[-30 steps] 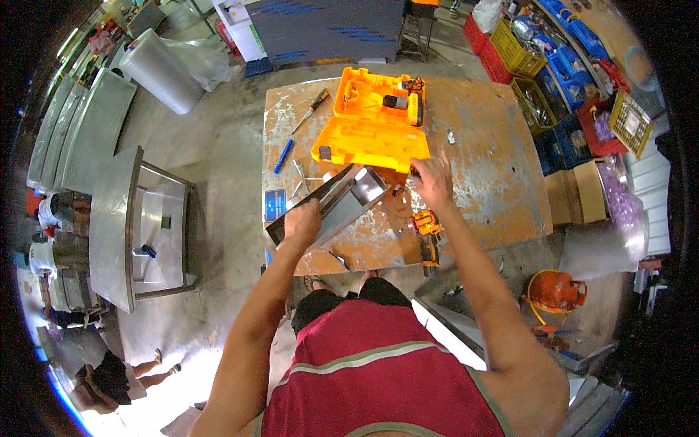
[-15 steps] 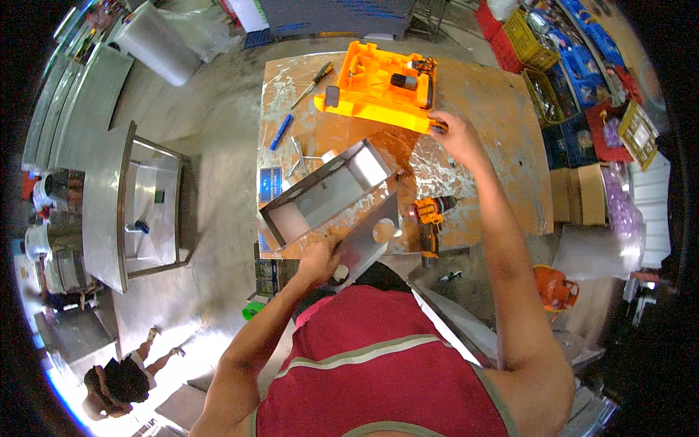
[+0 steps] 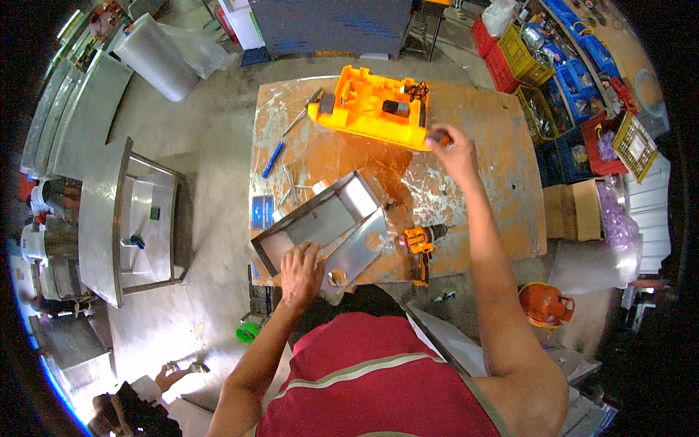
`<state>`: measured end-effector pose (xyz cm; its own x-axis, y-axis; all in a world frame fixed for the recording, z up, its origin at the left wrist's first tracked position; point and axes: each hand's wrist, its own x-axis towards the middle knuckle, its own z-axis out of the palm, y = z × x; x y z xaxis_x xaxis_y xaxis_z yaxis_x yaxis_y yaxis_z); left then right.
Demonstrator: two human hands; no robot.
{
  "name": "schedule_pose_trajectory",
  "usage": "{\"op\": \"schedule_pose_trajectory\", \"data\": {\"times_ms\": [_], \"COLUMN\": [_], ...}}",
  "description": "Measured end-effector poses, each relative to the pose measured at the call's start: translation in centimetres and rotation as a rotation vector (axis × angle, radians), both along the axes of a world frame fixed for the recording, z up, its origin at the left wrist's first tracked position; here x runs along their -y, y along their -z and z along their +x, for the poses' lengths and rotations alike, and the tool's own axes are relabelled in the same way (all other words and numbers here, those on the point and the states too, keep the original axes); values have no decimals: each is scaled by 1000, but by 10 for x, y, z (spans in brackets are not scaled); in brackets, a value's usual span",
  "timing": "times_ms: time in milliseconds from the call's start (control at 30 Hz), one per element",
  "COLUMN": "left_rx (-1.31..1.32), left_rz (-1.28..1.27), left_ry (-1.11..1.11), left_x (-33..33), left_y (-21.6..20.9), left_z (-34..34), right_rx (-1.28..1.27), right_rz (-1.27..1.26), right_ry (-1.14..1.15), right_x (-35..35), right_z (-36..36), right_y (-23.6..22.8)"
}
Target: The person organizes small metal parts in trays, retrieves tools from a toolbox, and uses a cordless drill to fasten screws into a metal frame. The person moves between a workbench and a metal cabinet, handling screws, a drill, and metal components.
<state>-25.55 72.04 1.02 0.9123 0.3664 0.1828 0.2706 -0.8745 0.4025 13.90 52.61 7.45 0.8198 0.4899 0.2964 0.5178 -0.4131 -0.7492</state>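
My right hand (image 3: 456, 154) has its fingers closed on the near right corner of an orange-yellow plastic tool case (image 3: 371, 128), which lies open with moulded hollows and a black battery-like block (image 3: 395, 108) inside. My left hand (image 3: 300, 275) rests with fingers stretched out over the near edge of an open rectangular sheet-metal box (image 3: 362, 197). Against that box's right side lies a flat metal plate (image 3: 355, 255) with round holes, one end close to my left hand. An orange and black cordless drill (image 3: 419, 240) lies right of the plate.
Left on the worn wooden table (image 3: 480, 189) are a screwdriver (image 3: 294, 121), a blue marker (image 3: 273, 159), thin metal tools (image 3: 291, 186) and a small blue box (image 3: 262, 212). Crates (image 3: 523, 62) stand at the right, an orange gas cylinder (image 3: 545, 305) near right. Another person (image 3: 131, 411) is lower left.
My left hand has let go of the metal plate and moved onto the box's near edge. The plate now lies along the box. My right hand stays on the case corner; the view has shifted.
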Motion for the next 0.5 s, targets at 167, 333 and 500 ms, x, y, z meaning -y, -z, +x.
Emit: {"op": "schedule_pose_trajectory", "data": {"times_ms": [167, 333, 500], "left_rx": [-58, -233, -299], "left_rz": [83, 86, 48], "left_ry": [-66, -6, 88], "left_x": [-24, -35, -38], "left_y": [-11, 7, 48], "left_z": [6, 0, 7], "right_rx": [396, 379, 69], "right_rz": [26, 37, 52], "right_ry": [509, 636, 484], "right_x": [-52, -61, -11], "right_z": [100, 112, -8], "right_y": [-4, 30, 98]}}
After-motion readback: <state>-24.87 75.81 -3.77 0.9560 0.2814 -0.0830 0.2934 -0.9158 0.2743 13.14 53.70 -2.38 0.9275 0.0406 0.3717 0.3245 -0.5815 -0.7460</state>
